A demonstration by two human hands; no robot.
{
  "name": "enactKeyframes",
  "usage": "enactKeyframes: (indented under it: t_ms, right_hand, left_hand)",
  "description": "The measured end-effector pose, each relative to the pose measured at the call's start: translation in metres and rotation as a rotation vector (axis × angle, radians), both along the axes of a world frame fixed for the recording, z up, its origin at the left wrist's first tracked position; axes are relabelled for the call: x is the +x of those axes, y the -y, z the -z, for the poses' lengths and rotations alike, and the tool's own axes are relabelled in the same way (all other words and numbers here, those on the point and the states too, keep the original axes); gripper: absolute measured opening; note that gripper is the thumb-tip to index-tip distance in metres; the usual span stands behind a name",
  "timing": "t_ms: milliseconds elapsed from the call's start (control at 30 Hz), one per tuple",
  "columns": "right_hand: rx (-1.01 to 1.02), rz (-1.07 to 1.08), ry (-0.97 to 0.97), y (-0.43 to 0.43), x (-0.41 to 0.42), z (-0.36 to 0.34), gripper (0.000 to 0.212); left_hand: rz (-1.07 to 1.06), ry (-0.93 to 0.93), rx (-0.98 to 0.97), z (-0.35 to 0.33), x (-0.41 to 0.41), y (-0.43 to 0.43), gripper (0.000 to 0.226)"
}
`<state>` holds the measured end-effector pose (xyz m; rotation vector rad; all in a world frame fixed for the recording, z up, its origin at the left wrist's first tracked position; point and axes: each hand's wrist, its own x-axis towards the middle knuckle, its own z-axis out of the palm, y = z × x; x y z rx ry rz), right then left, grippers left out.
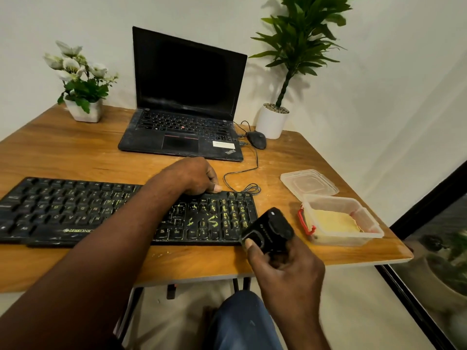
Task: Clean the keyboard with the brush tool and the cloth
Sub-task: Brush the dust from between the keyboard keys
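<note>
A black keyboard (pixel 75 210) lies across the wooden desk (pixel 75 147), its right-hand keys streaked with yellow crumbs. My left hand (pixel 194 176) reaches over it and grips the keyboard's far edge near the right end, thumb pressed on the top row. My right hand (pixel 285 271) holds a black brush tool (pixel 270 229) just off the keyboard's near right corner, thumb on its side. A yellow cloth (pixel 333 221) lies inside a clear plastic container (pixel 364 238) to the right.
The container's lid (pixel 309 181) lies behind it. An open laptop (pixel 187 102), a wired mouse (pixel 256 139) and its cable (pixel 242 173) sit at the back. A flower pot (pixel 83 109) stands back left, a tall plant (pixel 273 122) back right. The desk edge is close on the right.
</note>
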<state>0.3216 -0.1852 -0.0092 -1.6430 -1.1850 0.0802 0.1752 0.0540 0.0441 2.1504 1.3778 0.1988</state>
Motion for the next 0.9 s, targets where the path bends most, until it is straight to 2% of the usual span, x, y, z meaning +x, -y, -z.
enactKeyframes:
  t_ms: [133, 267, 400, 467, 533, 600, 733, 900]
  right_hand:
    - [0.035, 0.115, -0.044, 0.001, 0.004, 0.004, 0.024]
    - [-0.004, -0.015, -0.037, 0.001, -0.014, 0.002, 0.027]
    - [0.065, 0.155, -0.098, 0.005, -0.003, 0.005, 0.029]
    - [0.047, 0.163, -0.092, 0.006, 0.0, 0.009, 0.027]
    - [0.012, 0.067, -0.07, 0.005, -0.007, 0.009, 0.025]
    - [0.016, 0.029, -0.067, 0.005, -0.012, 0.006, 0.025]
    - [0.087, 0.169, -0.145, 0.005, -0.006, 0.005, 0.024]
    - [0.014, -0.029, -0.033, 0.0, -0.041, 0.004, 0.023]
  left_hand:
    - [-0.02, -0.024, 0.015, -0.004, 0.001, 0.006, 0.006]
    - [-0.054, -0.06, 0.051, -0.007, 0.003, 0.016, 0.007]
    - [-0.052, -0.216, 0.301, -0.007, -0.003, 0.045, 0.025]
    - [-0.038, -0.175, 0.403, -0.004, -0.008, 0.065, 0.038]
    - [0.019, -0.144, 0.487, -0.001, -0.016, 0.087, 0.056]
    - [0.027, -0.091, 0.551, 0.0, -0.034, 0.107, 0.064]
    - [-0.128, 0.071, 0.59, 0.01, -0.093, 0.141, 0.076]
    - [-0.079, 0.017, 0.707, 0.04, -0.127, 0.161, 0.088]
